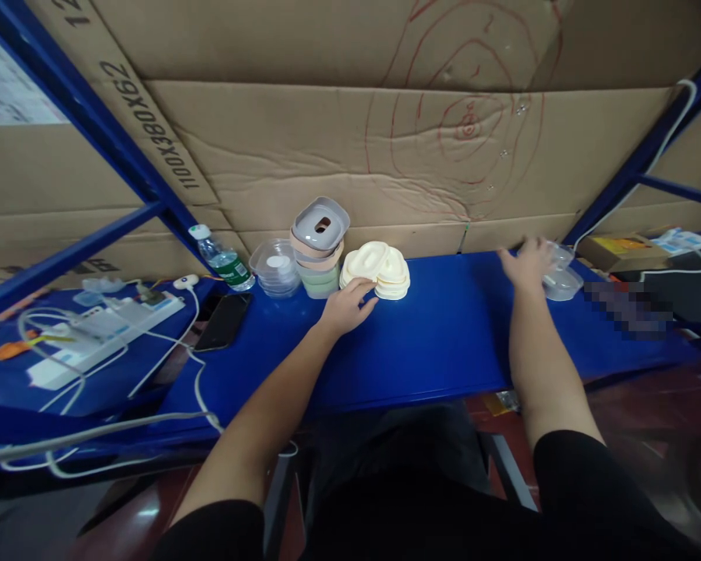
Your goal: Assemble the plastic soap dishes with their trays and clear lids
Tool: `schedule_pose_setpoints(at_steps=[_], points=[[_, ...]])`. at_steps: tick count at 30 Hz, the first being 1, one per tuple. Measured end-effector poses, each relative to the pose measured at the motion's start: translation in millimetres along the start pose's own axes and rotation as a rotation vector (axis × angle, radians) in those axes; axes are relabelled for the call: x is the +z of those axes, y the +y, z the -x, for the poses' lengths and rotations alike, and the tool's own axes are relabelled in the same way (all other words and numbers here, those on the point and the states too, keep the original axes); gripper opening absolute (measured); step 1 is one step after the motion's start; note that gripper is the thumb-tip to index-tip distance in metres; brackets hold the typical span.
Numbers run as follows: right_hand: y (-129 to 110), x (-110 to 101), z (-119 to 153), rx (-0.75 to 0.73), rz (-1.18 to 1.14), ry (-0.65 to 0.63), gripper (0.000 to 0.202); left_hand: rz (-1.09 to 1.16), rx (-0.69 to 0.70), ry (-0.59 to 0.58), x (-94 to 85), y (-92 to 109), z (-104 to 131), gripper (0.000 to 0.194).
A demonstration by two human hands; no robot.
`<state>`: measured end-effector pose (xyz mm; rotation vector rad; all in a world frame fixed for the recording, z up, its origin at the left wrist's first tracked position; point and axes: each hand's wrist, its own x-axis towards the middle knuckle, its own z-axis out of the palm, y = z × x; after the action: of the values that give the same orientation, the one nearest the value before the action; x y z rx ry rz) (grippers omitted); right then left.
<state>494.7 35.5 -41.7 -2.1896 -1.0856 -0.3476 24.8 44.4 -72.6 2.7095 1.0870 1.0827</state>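
Cream-coloured plastic lids [392, 274] lie stacked on the blue table, one tilted over the others at the left. My left hand [348, 307] is at the front edge of that tilted lid, its fingers closed against the rim; the exact grip is partly hidden. Far to the right, my right hand [527, 263] reaches over beside clear plastic containers [562, 282]. Its thumb is spread away from the fingers, which are slightly blurred. Left of the lids stands a stack of grey, pink and green plastic containers [320, 257], the grey one having an oval hole.
Further left are stacked clear round containers [276, 273], a water bottle [225, 261] and a black phone [223, 321]. A white power strip [108, 339] with cables lies at the left. Cardboard [304, 148] backs the table; an open carton [622, 255] sits at the right.
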Motion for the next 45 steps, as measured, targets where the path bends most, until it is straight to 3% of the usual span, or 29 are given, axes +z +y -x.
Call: schedule_pose_setpoints(at_steps=[3,5,12,18,22,26,31,36,40,45], points=[[30,-10,-7,0.201,0.131,-0.083,0.08,-0.002,-0.013,-0.051,-1.3,0,0,0.035],[27,-10,-3,0.202,0.204,-0.188,0.082,0.001,-0.022,-0.072,-2.1,1,-1,0.034],[-55,0,39,-0.319,0.187,-0.397,0.079,0.031,-0.039,-0.084,-5.5,-1,-1,0.03],[-66,13,51,-0.458,-0.058,-0.649,0.1,0.049,-0.038,-0.041,-8.7,-7,1,0.029],[-68,9,48,-0.474,-0.203,-0.531,0.087,0.031,-0.052,-0.035,-11.0,-6,0,0.028],[-82,-18,55,-0.558,-0.403,-0.425,0.085,0.032,-0.064,-0.004,-19.3,-1,-1,0.039],[-116,-43,103,-0.942,-0.681,-0.688,0.09,0.11,0.011,0.072,-42.0,5,0,0.066],[-144,-27,157,-1.142,-0.592,-0.901,0.096,0.129,0.1,0.037,-56.7,5,2,0.067],[-145,-17,161,-1.115,-0.666,-0.94,0.096,0.115,0.099,-0.086,-53.6,5,1,0.066],[-145,-22,157,-0.967,-0.865,-0.742,0.075,0.126,0.141,-0.139,-49.3,10,-3,0.07]])
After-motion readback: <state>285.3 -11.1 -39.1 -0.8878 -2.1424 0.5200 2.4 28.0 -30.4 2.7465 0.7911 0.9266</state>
